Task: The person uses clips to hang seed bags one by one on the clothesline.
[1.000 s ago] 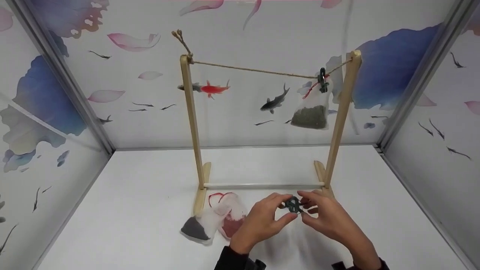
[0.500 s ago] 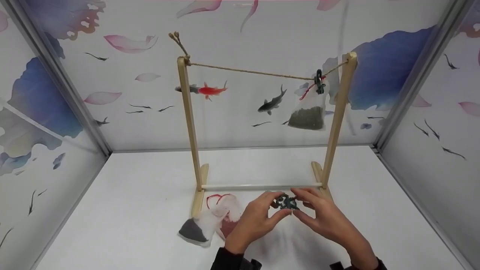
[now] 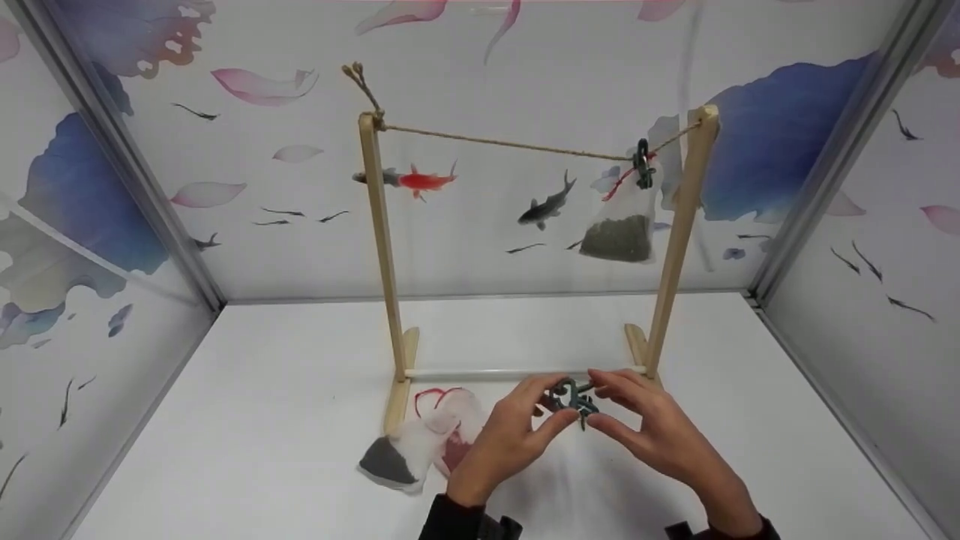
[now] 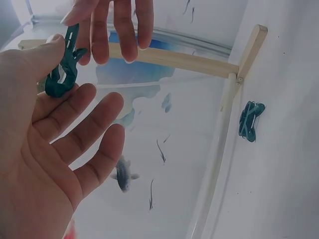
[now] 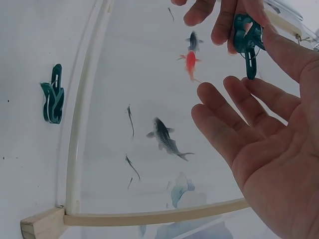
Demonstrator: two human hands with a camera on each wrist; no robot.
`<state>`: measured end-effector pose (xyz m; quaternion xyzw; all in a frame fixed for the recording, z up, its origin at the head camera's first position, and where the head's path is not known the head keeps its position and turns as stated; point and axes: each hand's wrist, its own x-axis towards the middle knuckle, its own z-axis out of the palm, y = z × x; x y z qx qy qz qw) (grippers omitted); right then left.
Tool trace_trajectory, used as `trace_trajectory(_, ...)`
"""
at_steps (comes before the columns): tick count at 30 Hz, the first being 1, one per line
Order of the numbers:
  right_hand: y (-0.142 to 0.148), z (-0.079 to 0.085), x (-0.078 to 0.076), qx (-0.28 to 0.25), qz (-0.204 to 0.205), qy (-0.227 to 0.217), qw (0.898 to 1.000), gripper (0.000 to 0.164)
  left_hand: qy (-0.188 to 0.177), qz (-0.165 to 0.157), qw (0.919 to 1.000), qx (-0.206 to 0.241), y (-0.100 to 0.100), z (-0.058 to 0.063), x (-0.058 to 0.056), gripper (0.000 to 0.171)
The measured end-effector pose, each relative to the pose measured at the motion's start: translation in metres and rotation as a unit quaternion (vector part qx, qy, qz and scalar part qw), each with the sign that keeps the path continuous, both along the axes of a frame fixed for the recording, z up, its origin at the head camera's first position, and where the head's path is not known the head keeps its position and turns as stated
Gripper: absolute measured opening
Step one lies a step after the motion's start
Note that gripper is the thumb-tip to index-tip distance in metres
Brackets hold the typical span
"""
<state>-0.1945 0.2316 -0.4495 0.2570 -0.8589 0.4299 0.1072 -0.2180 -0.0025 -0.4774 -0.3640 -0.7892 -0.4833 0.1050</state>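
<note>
The surface (image 3: pixel 262 420) is white and carries a wooden rack (image 3: pixel 379 247): two uprights on feet, a low white crossbar, and a twine line (image 3: pixel 510 142) strung between the tops. Near the rack's right upright a mesh pouch (image 3: pixel 619 225) of greenish filling is hung from the line by a dark green clip (image 3: pixel 642 163). At the rack's left foot two more pouches (image 3: pixel 424 446) are lying on the surface, one with grey filling, one with reddish, their red drawstrings loose.

Just in front of the crossbar, towards the right foot, the left hand (image 3: pixel 510 439) and the right hand (image 3: pixel 660 439) are brought together over the surface. A green peg (image 3: pixel 571 396) is pinched between them, clear of the surface. In the left wrist view the peg (image 4: pixel 62 69) is seen pressed by the left thumb against the fingers (image 4: pixel 79 112), the remaining fingers lying fairly straight. In the right wrist view the peg (image 5: pixel 246 42) is nipped between thumb and fingertips, the other fingers (image 5: pixel 234 119) spread loosely. A second loose clip (image 4: pixel 250 119) is seen in the wrist views; whether it rests on the surface cannot be told.

The peg is judged light, rigid plastic with a spring, smooth and liable to slip or snap shut. It is best taken by the two tail levers, opposite the mouth, and squeezed squarely. The pouches are judged soft, light and shifting; the gathered neck below the drawstring is the soundest hold.
</note>
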Motion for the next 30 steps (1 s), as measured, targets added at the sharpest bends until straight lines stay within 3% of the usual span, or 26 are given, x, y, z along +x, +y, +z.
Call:
trace_trajectory(19,-0.0047,-0.0029,-0.0024,-0.056,-0.017,0.010,0.998,0.042,0.017,-0.017,0.9997,0.011,0.0002,-0.0017,-0.0015,0.046)
trace_trajectory(30,-0.0052,-0.0040,-0.0025,-0.072,-0.024,-0.021,0.997,0.042,0.027,-0.012,0.9994,0.015,0.0003,-0.0024,-0.0011,0.044)
